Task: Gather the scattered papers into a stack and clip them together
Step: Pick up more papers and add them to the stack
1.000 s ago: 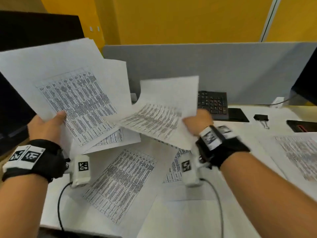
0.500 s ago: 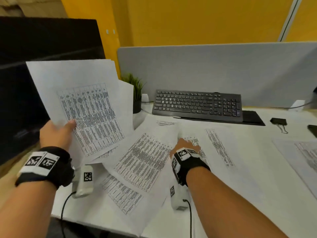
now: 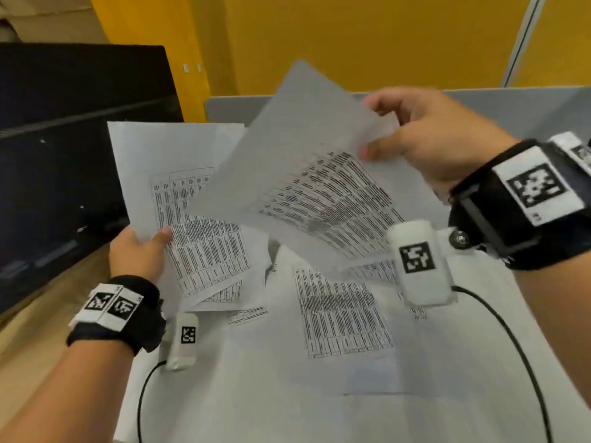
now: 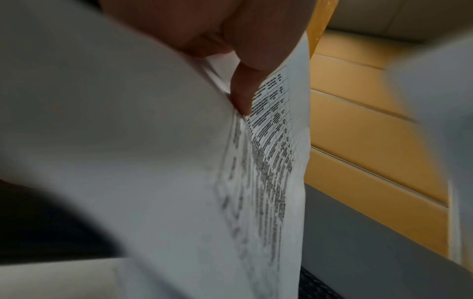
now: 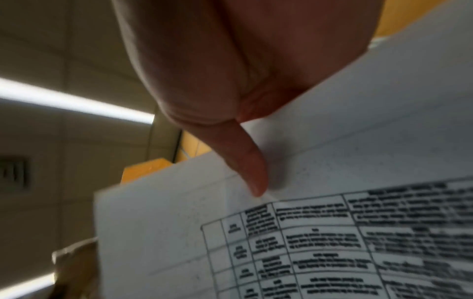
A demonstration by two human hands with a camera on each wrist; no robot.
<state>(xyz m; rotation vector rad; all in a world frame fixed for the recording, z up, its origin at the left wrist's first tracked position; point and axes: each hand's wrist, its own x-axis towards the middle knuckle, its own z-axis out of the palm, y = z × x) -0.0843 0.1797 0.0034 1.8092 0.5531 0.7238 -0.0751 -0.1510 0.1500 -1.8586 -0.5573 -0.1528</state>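
Observation:
My left hand (image 3: 140,251) holds a fanned bunch of printed sheets (image 3: 179,174) upright at the left, thumb on the front page; the left wrist view shows the thumb (image 4: 240,95) pressing the sheets (image 4: 279,141). My right hand (image 3: 425,139) pinches one printed sheet (image 3: 307,174) by its top right edge, lifted and tilted over the desk, its lower left corner overlapping the left bunch. In the right wrist view the thumb (image 5: 245,165) lies on that sheet (image 5: 332,222). More printed papers (image 3: 342,314) lie flat on the white desk (image 3: 256,394). No clip is in view.
A dark monitor (image 3: 64,155) stands at the left, close to the left hand. A grey divider (image 3: 230,107) and a yellow wall (image 3: 351,36) rise behind the desk. Cables (image 3: 511,340) trail from both wrist cameras across the desk.
My right hand has picked a sheet off the desk and raised it toward the left bunch. The head view has dipped, so the keyboard, plant and binder clip have left the frame.

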